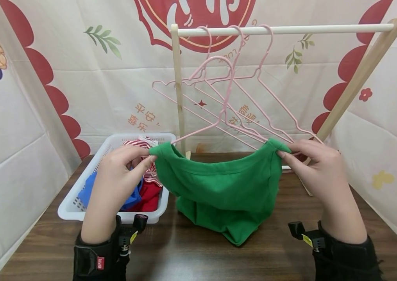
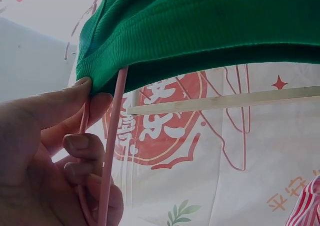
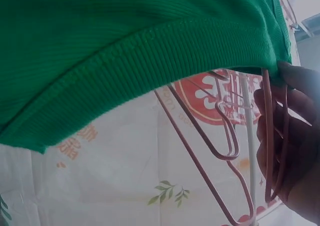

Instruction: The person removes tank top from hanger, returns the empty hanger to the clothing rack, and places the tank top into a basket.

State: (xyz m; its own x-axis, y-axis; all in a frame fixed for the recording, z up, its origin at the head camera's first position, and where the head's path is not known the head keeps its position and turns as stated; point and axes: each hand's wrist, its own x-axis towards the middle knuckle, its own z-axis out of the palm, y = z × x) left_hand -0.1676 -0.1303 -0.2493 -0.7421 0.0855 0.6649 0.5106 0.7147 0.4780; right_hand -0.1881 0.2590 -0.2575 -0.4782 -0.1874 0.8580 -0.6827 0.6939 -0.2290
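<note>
A green ribbed top [image 1: 219,187] hangs stretched between both hands, its wide neckline sagging in the middle. My left hand [image 1: 117,179] pinches its left upper corner between thumb and forefinger. The right hand [image 1: 319,168] pinches the opposite corner the same way. A pink hanger [image 1: 224,111] stands at the top's neckline, hook upward, its left arm running to the pinched corner. In the left wrist view, a looped end of the hanger [image 2: 114,136] lies by the curled lower fingers. A pink hanger end [image 3: 268,136] likewise runs past the right fingers in the right wrist view.
Behind the top, several empty pink hangers [image 1: 269,97] hang from the white rail [image 1: 290,29] of a wooden-legged rack. At left, a white basket [image 1: 70,207] holds blue, red and striped clothes. Everything stands on a brown wooden table [image 1: 191,257], with printed cloth walls around it.
</note>
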